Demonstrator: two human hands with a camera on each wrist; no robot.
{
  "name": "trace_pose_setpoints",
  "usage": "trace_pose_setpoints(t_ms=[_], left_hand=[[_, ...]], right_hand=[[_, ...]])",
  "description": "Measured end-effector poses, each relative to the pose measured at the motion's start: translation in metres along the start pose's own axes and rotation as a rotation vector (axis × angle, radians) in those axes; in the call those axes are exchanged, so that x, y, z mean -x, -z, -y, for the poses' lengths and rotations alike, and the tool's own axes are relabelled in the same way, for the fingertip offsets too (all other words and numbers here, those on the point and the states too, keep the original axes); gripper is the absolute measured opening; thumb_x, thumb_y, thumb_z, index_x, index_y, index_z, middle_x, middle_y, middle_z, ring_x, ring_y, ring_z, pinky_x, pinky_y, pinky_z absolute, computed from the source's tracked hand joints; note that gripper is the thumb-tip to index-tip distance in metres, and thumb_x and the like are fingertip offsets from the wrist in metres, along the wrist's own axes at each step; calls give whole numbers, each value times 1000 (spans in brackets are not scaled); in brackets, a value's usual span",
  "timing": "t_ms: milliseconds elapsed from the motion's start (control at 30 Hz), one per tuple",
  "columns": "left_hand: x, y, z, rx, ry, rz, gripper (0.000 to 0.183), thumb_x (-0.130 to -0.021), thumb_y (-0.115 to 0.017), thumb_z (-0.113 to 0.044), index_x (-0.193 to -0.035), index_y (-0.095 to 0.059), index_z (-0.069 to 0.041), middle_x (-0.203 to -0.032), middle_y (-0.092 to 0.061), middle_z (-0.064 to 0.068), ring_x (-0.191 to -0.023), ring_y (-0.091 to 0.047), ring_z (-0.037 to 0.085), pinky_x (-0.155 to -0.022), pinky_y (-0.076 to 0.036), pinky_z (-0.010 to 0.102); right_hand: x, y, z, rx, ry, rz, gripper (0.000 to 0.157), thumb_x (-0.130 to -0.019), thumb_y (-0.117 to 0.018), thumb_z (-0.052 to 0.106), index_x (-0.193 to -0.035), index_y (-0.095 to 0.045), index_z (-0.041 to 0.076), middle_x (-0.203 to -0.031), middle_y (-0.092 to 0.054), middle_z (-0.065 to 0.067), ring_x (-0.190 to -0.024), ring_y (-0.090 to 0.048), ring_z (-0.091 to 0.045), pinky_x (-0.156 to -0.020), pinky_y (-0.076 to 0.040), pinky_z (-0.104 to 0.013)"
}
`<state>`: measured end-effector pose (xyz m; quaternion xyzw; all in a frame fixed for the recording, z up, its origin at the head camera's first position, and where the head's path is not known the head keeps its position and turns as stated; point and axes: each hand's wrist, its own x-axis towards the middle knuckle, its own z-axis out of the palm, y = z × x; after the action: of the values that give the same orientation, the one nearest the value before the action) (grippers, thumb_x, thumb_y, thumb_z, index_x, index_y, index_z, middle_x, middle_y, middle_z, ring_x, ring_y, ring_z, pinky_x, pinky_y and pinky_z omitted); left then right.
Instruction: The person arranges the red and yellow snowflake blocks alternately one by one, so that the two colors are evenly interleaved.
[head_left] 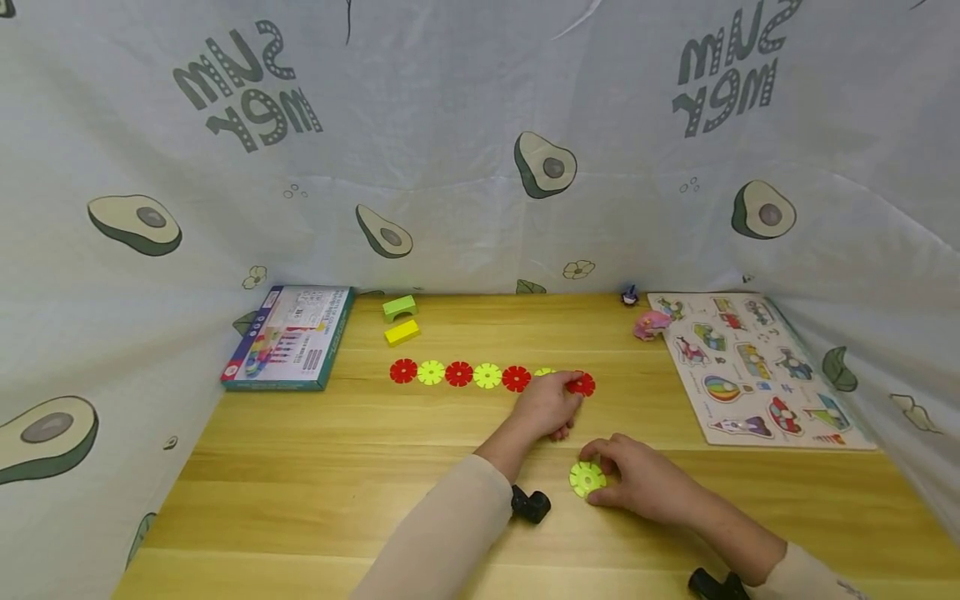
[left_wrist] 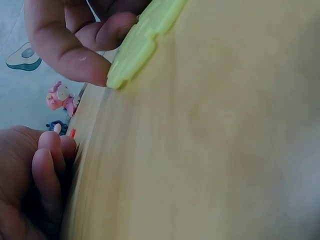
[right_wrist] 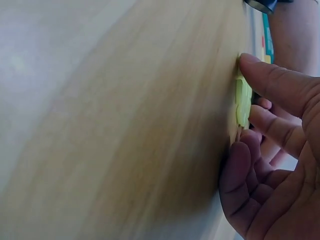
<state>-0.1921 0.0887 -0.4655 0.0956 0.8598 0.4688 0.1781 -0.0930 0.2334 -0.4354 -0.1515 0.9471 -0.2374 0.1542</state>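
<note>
Several notched plastic discs, red and yellow-green in turn, lie in a row across the table. At the left end is a red disc [head_left: 403, 371]; another red disc [head_left: 585, 384] forms the right end. My left hand [head_left: 546, 407] reaches over the row, a fingertip touching that right-end red disc. It partly covers a yellow-green disc [head_left: 545, 372]; its other fingers bend inward in the left wrist view. Nearer to me, my right hand [head_left: 645, 479] pinches a loose yellow-green disc [head_left: 587, 479] between thumb and fingers. In the right wrist view this disc [right_wrist: 243, 100] shows edge-on, close to the tabletop.
A boxed toy set [head_left: 288, 337] lies at the back left, beside a green arch block [head_left: 400, 307] and a yellow block [head_left: 402, 333]. Toward the back right are a picture puzzle board [head_left: 750, 367], a pink figurine [head_left: 652, 325] and a small dark figurine [head_left: 629, 295]. Printed cloth surrounds the table.
</note>
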Motion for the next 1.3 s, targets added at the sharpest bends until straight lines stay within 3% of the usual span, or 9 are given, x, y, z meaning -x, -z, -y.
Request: trace_pose_setpoints(t_ms=[400, 767, 1067, 1300], left_hand=[[0, -1, 0, 0, 11, -19, 41, -91, -59, -23, -131, -53, -29, -44, -54, 3, -32, -51, 15, -34, -46, 28], [0, -2, 0, -13, 11, -26, 40, -91, -60, -24, -130, -54, -30, -44, -53, 3, -32, -51, 15, -34, -46, 27], [1, -3, -1, -22, 21, -36, 40, -90, -61, -24, -129, -54, -31, -43, -53, 2, -32, -51, 15, -34, -47, 27], [1, -3, -1, -24, 16, -36, 40, -90, -61, -24, -129, -54, -30, -43, -52, 2, -32, -51, 15, -34, -47, 27]], right_hand=[[-1, 0, -2, -52, -4, -6, 41, -66, -81, 40, -97, -59, 25, -77, -47, 4, -68, -44, -11, -57, -36, -25], [-3, 8, -20, -250, 47, -19, 23, -80, -72, 26, -95, -56, 20, -74, -49, 0, -62, -47, -13, -50, -40, -23], [-23, 29, -47, -362, -98, -111, 24, -87, -65, 24, -106, -54, 14, -74, -52, -8, -59, -57, -20, -50, -50, -29], [-48, 47, -63, -327, -194, -183, 29, -92, -58, 22, -113, -48, 3, -72, -55, -9, -58, -60, -19, -52, -51, -30]])
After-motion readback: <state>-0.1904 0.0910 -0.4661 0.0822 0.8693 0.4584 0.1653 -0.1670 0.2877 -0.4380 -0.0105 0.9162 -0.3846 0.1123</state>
